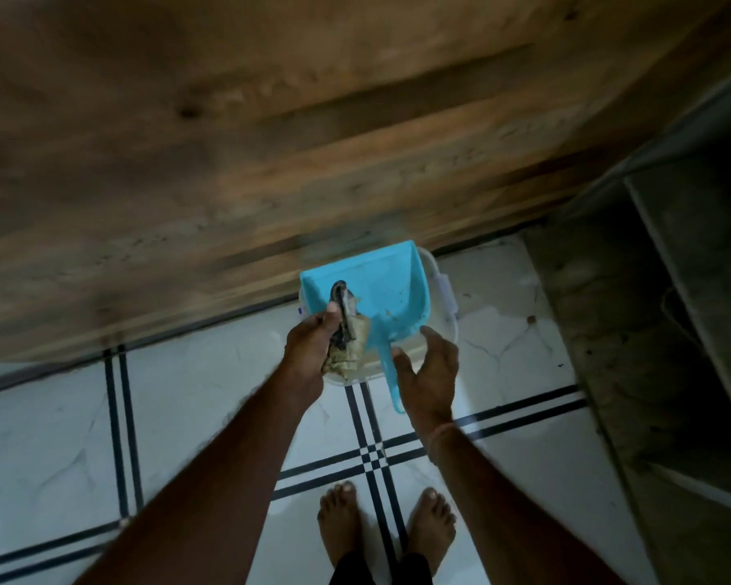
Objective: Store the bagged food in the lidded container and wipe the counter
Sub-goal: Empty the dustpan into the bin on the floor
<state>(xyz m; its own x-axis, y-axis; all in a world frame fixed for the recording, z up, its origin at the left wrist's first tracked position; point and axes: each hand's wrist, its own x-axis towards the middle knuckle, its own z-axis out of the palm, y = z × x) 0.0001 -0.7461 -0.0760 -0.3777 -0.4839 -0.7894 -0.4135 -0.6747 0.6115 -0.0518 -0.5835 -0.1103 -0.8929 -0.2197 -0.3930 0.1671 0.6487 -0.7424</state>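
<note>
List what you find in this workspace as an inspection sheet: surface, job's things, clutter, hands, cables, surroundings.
Surface: wooden counter, blurred by motion.
Job's things: clear container with a side latch, below the counter edge; crumpled cloth; bagged food: nothing seen.
Clutter: blue dustpan lying over the container, specks in it.
Hands: left hand grips the cloth; right hand open beside the dustpan's handle.
Cables: nothing seen.
Surroundings: white tiled floor with dark lines; bare feet; dark concrete ledge at right.

Head-mounted view — steeply down, floorward
</note>
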